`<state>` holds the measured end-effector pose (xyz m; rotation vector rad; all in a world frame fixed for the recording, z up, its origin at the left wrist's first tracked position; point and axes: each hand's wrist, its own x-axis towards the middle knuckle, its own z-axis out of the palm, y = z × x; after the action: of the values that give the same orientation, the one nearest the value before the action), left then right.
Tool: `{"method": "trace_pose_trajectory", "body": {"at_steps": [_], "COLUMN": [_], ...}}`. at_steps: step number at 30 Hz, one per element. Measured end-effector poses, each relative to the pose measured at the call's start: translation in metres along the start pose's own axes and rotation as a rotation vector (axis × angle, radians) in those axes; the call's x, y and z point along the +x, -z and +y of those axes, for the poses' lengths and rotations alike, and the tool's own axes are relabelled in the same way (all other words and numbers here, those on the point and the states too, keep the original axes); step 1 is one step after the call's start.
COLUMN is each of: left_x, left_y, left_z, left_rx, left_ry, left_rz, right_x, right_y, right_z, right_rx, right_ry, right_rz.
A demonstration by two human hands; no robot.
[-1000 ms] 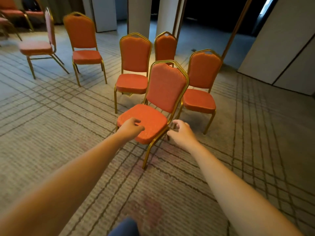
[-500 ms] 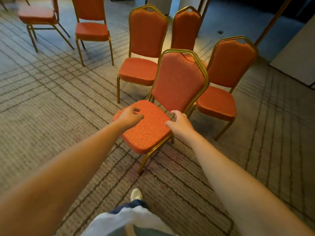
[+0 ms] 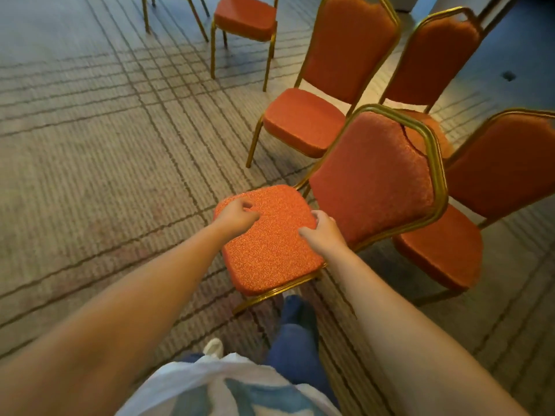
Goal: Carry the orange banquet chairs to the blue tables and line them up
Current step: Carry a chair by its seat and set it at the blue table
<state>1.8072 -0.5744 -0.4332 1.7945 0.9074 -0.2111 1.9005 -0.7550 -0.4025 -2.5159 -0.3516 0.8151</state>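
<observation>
The nearest orange banquet chair (image 3: 271, 256) has a gold metal frame and stands right in front of me, its backrest (image 3: 372, 178) to the right. My left hand (image 3: 237, 216) curls over the far left edge of its seat. My right hand (image 3: 322, 232) grips the seat's right side, close to where the backrest starts. The chair looks slightly tilted toward me. No blue table is in view.
Three more orange chairs crowd behind and right of it: one (image 3: 303, 121) behind, one (image 3: 432, 61) further back, one (image 3: 504, 172) touching on the right. Another chair (image 3: 244, 18) stands at the top. Striped carpet (image 3: 105, 163) stretches left. My legs (image 3: 294, 334) are under the seat's front.
I have stepped closer and the chair now sits nearer and lower in view. Both hands have stayed on the seat, and my grip has tightened on its edges.
</observation>
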Motion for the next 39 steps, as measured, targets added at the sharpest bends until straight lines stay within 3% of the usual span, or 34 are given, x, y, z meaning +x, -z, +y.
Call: {"method": "trace_pose_trajectory", "body": {"at_steps": [16,27,39], "left_x": [0.112,0.157,0.223], "left_y": [-0.071,-0.090,-0.125], "left_z": [0.026,-0.023,-0.113], "left_rx": [-0.302,-0.318,-0.233], "left_ry": [0.432,0.614,0.733], "left_rz": [0.375,0.417,0.439], "right_x": [0.215,0.270,0.333], "right_y": [0.037,-0.002,-0.070], "right_z": [0.014,0.044,0.088], "right_rx": [-0.269,-0.281,-0.249], "right_ry": [0.172,0.066,-0.026], "right_rz": [-0.435,-0.492,-0.424]}}
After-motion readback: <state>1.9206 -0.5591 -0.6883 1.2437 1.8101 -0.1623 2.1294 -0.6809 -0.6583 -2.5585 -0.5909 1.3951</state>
